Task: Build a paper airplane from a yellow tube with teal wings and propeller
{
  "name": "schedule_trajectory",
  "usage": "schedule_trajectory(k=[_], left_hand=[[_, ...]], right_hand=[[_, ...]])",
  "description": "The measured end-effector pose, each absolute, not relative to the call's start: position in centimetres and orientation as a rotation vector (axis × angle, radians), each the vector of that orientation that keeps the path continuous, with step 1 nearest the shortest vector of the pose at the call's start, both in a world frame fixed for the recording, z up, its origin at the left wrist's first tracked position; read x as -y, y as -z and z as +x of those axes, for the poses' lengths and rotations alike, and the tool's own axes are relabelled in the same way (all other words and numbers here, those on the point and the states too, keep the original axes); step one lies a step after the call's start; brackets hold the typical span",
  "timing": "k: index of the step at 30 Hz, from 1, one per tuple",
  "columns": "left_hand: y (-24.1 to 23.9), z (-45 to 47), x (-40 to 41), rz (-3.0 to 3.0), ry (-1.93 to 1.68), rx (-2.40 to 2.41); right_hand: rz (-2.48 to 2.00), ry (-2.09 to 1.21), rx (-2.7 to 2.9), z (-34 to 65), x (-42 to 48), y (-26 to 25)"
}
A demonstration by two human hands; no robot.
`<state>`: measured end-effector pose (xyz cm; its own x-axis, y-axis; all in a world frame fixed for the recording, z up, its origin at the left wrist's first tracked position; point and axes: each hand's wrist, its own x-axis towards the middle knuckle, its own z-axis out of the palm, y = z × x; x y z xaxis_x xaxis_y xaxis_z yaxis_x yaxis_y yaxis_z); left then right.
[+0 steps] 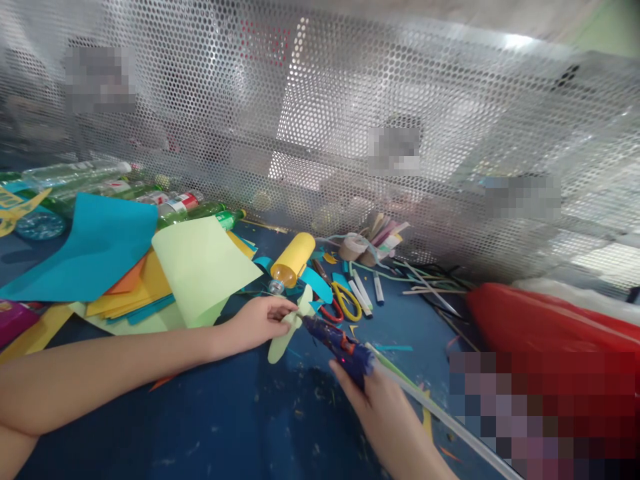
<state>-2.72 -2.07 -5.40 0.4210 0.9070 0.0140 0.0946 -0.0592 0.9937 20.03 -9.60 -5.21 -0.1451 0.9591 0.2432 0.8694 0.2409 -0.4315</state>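
The left hand (263, 321) hides part of the cutout (281, 343); whether the glue gun (327, 335) touches it is unclear. The right hand (377, 400) covers the gun's handle. The bottom edge cuts off the glue stick (445, 415), the right edge the red bag (540, 317). Shapes behind the mesh (330, 87) blur.

A blue table (215, 413) is carrying many things. Plastic bottles (83, 180) are lying at ten o'clock, with colored paper (205, 267) lying nearer. A bottle wrapped in yellow (295, 257) is lying at twelve o'clock. Scissors (357, 308) and white pens (361, 298) are lying at one o'clock.
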Motion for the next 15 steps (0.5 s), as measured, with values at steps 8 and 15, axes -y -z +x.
schedule_trajectory(k=[8, 15], left_hand=[[5.46, -2.62, 2.11, 1.499, -0.840, -0.941], [5.50, -2.54, 2.11, 1.511, -0.857, -0.942]], right_hand=[[-1.672, -0.215, 2.032, 19.36, 9.80, 5.23], [-1.676, -0.197, 2.119, 19.79, 10.08, 5.59]])
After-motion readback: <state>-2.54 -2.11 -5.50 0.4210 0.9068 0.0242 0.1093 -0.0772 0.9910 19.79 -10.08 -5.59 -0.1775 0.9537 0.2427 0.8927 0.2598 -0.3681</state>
